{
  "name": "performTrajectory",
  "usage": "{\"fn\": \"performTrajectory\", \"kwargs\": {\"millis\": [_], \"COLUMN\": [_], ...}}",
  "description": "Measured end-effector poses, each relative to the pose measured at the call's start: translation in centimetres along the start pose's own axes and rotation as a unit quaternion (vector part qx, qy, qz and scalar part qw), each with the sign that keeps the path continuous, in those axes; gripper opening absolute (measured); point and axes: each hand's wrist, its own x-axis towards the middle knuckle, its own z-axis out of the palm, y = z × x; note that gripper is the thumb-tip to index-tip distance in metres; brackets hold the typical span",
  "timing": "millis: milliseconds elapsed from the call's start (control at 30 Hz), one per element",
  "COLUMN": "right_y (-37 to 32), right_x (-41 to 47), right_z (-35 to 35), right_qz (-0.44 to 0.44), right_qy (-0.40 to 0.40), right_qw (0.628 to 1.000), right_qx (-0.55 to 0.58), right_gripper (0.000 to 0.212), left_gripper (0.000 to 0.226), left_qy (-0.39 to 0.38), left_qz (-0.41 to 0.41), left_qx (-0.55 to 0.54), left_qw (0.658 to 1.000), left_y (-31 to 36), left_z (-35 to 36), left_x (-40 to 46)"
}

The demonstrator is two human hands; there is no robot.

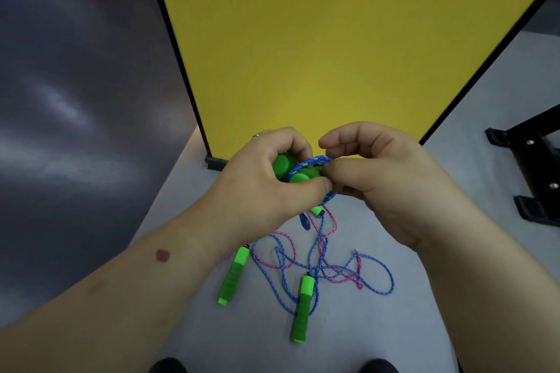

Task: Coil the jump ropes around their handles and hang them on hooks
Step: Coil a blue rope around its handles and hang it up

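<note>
Gripping a pair of green handles (291,171) side by side at the frame's centre, the left hand (266,188) has fingers and thumb curled round them, end caps facing the camera; the right hand (385,179) pinches the blue-and-white cord (315,160) that loops over those caps, its thumb and forefinger closed on the strand

Behind both hands, filling the upper middle of the frame, stands a yellow panel (333,39) in a black frame, with grey floor (454,160) to its right and a black stand foot (533,166) at the right edge

Lower centre, on the floor, lie the loose ropes: a tangle of blue cord (375,269) and pink cord (281,265) crossing each other, with one green handle (235,274) to the left, another (303,309) just right of it, and a third handle's tip (317,209) showing under the hands. No hook is visible

Handling, as I judge it: the braided cord looks light, limp and slightly grippy, so it will hold a turn only under tension and will spring loose if released; best pinched close to the handles. The ribbed foam-like handles look firm and easy to clamp at mid-length. The strands on the floor are likely to snag one another when lifted
</note>
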Motion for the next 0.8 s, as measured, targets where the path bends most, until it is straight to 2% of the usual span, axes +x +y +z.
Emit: {"fn": "performTrajectory", "kwargs": {"millis": [67,233,400,500,700,800], "right_y": [0.2,0.3,-0.3,-0.1,0.4,0.6], "right_x": [0.0,-0.2,-0.8,-0.8,-0.4,-0.1], "right_z": [0.2,0.9,0.9,0.8,1.1,0.6], "right_qz": [-0.016,-0.048,-0.08,-0.072,-0.044,-0.032], "right_qy": [-0.008,0.029,0.033,0.045,0.097,0.086], "right_qw": [1.0,0.997,0.991,0.99,0.99,0.994], "right_qx": [-0.008,-0.047,-0.097,-0.111,-0.088,-0.064], "right_gripper": [0.033,0.018,0.024,0.027,0.027,0.024], "left_gripper": [0.026,0.035,0.049,0.054,0.045,0.038], "left_qy": [0.004,-0.002,-0.006,0.028,0.04,0.045], "left_qz": [0.004,0.027,0.065,0.079,0.074,0.085], "left_qx": [-0.03,-0.069,0.07,0.049,-0.012,-0.038], "left_qw": [1.0,0.997,0.995,0.995,0.996,0.995], "left_y": [-0.1,-0.2,0.3,0.5,0.8,1.0], "left_z": [0.2,0.0,0.3,0.4,0.2,0.1], "left_x": [0.0,-0.1,-0.4,-0.5,-0.6,-0.6]}}
